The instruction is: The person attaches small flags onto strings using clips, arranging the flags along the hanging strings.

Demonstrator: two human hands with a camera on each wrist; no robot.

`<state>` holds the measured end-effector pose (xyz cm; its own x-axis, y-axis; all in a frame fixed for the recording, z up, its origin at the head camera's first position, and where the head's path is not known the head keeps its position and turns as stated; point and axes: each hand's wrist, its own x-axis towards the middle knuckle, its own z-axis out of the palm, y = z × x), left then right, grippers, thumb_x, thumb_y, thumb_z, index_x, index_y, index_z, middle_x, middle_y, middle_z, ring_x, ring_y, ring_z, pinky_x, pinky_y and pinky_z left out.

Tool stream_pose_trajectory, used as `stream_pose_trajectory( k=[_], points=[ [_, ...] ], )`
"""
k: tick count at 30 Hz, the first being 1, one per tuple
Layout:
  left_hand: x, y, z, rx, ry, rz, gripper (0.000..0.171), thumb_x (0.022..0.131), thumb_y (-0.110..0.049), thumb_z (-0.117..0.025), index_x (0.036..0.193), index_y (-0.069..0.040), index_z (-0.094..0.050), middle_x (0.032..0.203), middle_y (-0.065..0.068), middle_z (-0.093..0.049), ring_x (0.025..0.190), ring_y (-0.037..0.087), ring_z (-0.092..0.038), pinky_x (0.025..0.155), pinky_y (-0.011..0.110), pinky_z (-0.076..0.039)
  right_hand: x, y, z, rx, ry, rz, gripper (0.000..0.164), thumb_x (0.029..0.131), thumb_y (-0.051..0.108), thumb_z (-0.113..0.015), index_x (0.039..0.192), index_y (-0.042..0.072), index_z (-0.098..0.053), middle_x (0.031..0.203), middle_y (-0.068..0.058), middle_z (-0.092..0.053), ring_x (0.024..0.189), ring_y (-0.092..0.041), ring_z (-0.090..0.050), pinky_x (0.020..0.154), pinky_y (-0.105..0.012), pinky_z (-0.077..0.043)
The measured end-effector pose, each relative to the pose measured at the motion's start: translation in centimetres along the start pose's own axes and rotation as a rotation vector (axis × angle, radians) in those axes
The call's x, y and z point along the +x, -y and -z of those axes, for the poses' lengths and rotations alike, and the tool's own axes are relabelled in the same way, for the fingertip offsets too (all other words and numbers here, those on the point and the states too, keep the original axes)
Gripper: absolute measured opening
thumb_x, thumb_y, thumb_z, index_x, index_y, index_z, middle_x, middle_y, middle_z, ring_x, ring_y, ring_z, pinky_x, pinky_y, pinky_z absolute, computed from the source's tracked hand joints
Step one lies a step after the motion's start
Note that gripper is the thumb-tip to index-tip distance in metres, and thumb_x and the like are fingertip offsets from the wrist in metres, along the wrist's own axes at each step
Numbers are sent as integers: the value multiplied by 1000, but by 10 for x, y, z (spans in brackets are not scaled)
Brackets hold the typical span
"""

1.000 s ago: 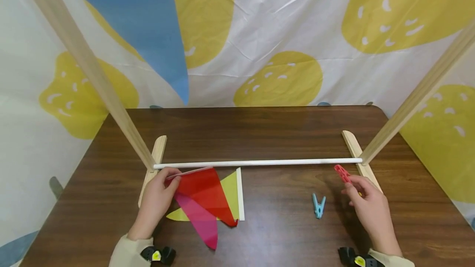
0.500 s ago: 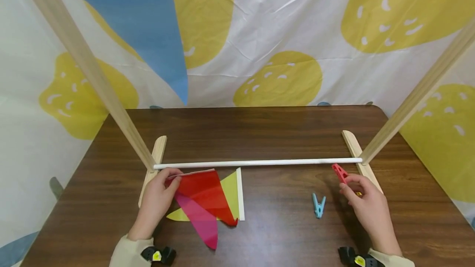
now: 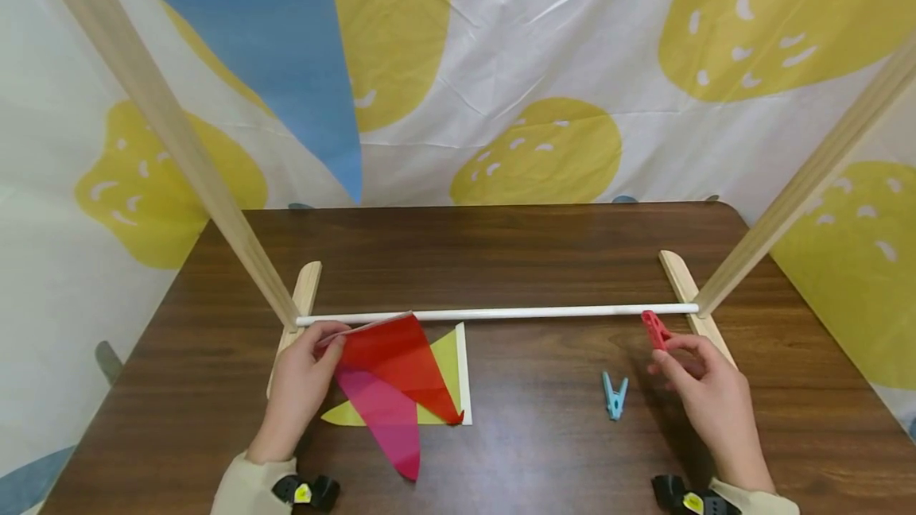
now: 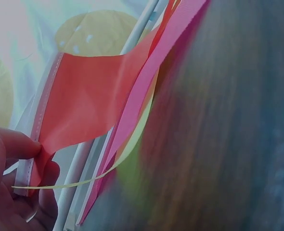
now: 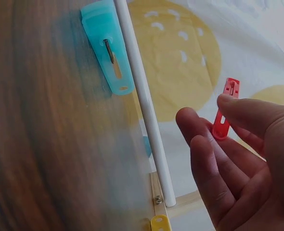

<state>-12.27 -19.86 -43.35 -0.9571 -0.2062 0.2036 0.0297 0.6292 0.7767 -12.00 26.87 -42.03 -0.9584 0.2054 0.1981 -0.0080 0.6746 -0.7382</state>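
Red pennant (image 3: 397, 360) in my left hand (image 3: 300, 376): thumb and bent fingers pinch it near one end of its white-banded edge. With my right hand (image 3: 708, 400) I hold a red clothespin (image 3: 654, 331) between thumb and fingertips, tilted away from me, the other fingers bent and slightly spread. The pennant slants above the table (image 3: 529, 459), its banded edge toward the far side, its tip slightly curled. Beneath it a pink pennant (image 3: 386, 424) and a yellow-green pennant (image 3: 447, 364) cross each other, both partly covered. A light blue clothespin (image 3: 614, 400) rests on the tabletop between my hands, nearer the right. Beyond, a white rod (image 3: 544, 313) runs between two wooden posts (image 3: 172, 133); the red corner overlaps it, though I can't tell whether they touch. Farther back, a blue pennant (image 3: 286, 46) hangs before a white cloth (image 3: 537, 62) printed with yellow shapes.
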Motion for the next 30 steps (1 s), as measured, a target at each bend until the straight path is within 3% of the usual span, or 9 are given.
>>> stream_pose_trajectory(
  k=[8,14,20,30],
  points=[
    [-1,0,1,-5,2,5,13,88,-24,-56,99,-21,-63,95,-2,-66,84,11,-61,71,30,-48,0,-2,-2,22,-16,7,21,83,27,-63,97,12,-57,68,-4,-66,56,-15,-62,47,-25,-44],
    [-2,-1,1,-39,-29,-23,14,86,-29,-58,97,-23,-62,93,-4,-65,83,7,-61,69,24,-48,0,0,1,-8,-8,11,23,84,28,-61,99,11,-60,71,-8,-67,52,-17,-59,45,-24,-40],
    [-2,-3,0,-69,-55,-10,17,84,-33,-60,97,-22,-62,90,-6,-67,80,5,-60,68,17,-46,-1,1,2,-2,1,4,23,85,28,-60,99,10,-58,74,-9,-67,54,-16,-60,46,-23,-42],
    [-1,-3,0,-97,-78,-27,20,80,-40,-63,93,-25,-65,80,-10,-66,69,5,-59,57,21,-45,-2,3,-4,34,2,54,22,85,26,-60,98,9,-59,69,-8,-66,54,-16,-60,46,-22,-42]
  ],
)
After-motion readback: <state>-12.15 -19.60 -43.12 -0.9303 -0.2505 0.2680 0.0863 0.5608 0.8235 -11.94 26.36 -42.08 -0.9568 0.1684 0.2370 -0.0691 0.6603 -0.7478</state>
